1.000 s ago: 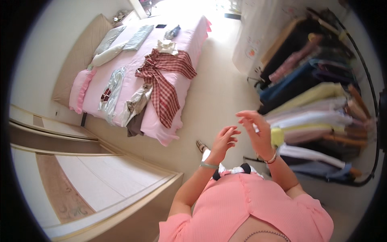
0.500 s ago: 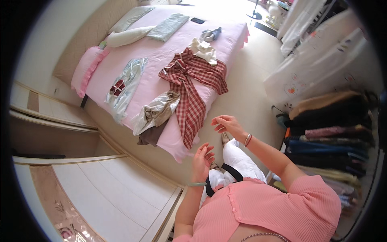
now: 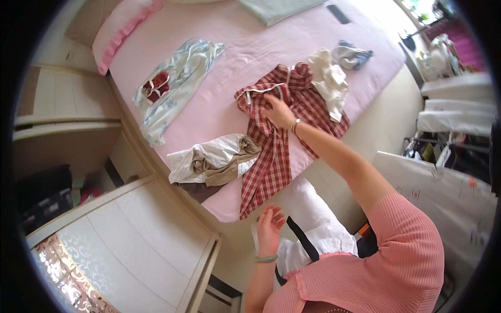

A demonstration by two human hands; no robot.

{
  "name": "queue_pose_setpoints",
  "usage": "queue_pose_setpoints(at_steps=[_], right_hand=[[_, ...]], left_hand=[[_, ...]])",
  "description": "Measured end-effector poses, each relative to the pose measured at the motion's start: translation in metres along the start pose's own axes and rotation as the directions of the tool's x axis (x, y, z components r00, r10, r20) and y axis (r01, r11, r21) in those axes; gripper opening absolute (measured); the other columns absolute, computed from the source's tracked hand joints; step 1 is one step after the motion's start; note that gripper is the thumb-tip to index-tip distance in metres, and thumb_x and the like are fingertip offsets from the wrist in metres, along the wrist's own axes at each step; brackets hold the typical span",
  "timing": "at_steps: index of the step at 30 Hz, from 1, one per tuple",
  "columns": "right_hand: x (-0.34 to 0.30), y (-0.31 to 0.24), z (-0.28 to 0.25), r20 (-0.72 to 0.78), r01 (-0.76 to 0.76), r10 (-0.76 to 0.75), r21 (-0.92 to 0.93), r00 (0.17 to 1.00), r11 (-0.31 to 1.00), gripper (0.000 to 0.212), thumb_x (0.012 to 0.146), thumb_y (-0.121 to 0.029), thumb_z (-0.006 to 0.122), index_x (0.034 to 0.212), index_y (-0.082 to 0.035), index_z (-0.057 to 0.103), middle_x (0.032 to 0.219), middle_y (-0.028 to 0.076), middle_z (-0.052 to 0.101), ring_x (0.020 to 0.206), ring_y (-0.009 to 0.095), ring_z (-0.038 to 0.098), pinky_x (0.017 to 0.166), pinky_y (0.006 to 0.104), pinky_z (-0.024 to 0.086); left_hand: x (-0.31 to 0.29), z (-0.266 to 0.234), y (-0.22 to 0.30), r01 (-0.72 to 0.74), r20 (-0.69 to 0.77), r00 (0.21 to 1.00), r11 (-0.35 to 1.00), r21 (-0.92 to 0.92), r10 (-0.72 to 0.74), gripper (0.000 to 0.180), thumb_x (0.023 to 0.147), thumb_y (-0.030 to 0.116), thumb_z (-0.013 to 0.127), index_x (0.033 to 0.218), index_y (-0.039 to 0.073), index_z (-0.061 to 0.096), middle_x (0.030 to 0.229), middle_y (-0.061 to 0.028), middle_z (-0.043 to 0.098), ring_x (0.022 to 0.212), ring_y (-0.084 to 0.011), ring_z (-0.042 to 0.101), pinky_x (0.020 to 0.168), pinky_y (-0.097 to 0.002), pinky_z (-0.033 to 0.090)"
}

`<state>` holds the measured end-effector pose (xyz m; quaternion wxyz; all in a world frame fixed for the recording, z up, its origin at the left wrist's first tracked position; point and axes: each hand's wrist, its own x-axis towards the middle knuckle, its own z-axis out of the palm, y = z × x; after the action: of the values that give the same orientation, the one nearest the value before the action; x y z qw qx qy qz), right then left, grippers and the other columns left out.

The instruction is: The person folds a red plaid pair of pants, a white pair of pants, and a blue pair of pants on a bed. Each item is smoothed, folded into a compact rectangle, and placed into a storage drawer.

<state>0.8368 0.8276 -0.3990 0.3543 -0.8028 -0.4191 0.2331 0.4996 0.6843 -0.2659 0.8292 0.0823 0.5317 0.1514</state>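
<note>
Head view: red checked garment (image 3: 272,161) lies mid-frame on the pink bed (image 3: 209,107). Right hand (image 3: 279,112) is at its upper part, fingers partly spread; whether they grip cloth cannot be determined. Left hand (image 3: 269,229), lower centre, shows loosely curled, half-open fingers, holding nothing.

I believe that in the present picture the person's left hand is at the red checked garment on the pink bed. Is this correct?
Not quite: the head view shows the right hand, not the left, at the red checked garment on the pink bed.
</note>
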Motion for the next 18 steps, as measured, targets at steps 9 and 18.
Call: queue_pose_setpoints(at_steps=[9,18], right_hand=[[0.135,0.049,0.035,0.332,0.063,0.186,-0.615,0.925,0.786,0.054,0.085,-0.028,0.066,0.132,-0.006,0.049,0.132,0.011,0.054,0.126,0.028,0.048,0.108,0.0501,0.032],[-0.02,-0.047,-0.029,0.571,0.717,-0.566,-0.057,0.594,0.695,0.03,0.076,-0.014,0.061,0.105,-0.011,0.064,0.097,0.005,0.061,0.088,0.023,0.061,0.072,0.0357,0.054]], left_hand=[[0.044,0.08,0.02,0.032,-0.137,0.989,0.993,-0.117,-0.048,0.025,0.101,0.023,0.05,0.121,0.009,0.056,0.11,-0.0054,0.064,0.089,-0.013,0.062,0.08,-0.0286,0.051],[0.093,0.126,0.061,-0.195,-0.166,0.97,0.974,-0.115,0.175,0.032,0.099,0.032,0.055,0.122,0.011,0.056,0.111,-0.0009,0.062,0.093,-0.0113,0.059,0.082,-0.0299,0.049]])
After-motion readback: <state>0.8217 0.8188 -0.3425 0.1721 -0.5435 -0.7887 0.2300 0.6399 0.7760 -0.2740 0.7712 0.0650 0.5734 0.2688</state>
